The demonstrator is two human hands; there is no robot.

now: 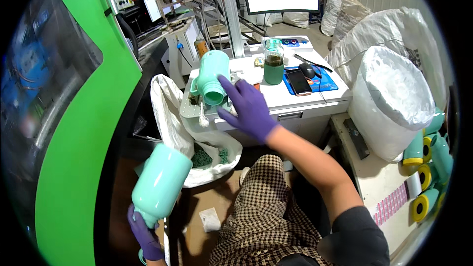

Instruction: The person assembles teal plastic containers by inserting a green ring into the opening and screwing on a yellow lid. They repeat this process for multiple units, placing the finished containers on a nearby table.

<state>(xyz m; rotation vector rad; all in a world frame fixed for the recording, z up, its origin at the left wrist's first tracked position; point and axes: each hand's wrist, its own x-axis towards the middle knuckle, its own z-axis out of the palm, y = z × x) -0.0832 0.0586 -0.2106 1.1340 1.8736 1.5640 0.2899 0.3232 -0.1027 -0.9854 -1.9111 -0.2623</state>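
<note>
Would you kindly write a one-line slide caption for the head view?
Gloved right hand reaches a mint tumbler on a white fixture; left hand holds another tumbler.

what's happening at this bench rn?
A seated person in purple gloves is handling mint-green tumblers. The right hand reaches out, fingers spread, touching a tumbler that lies on its side on a fixture at the edge of the white table. The left hand holds a second tumbler low by the knee, base up. A white sack of green parts sits below, and more tumblers are stacked at right.
</note>
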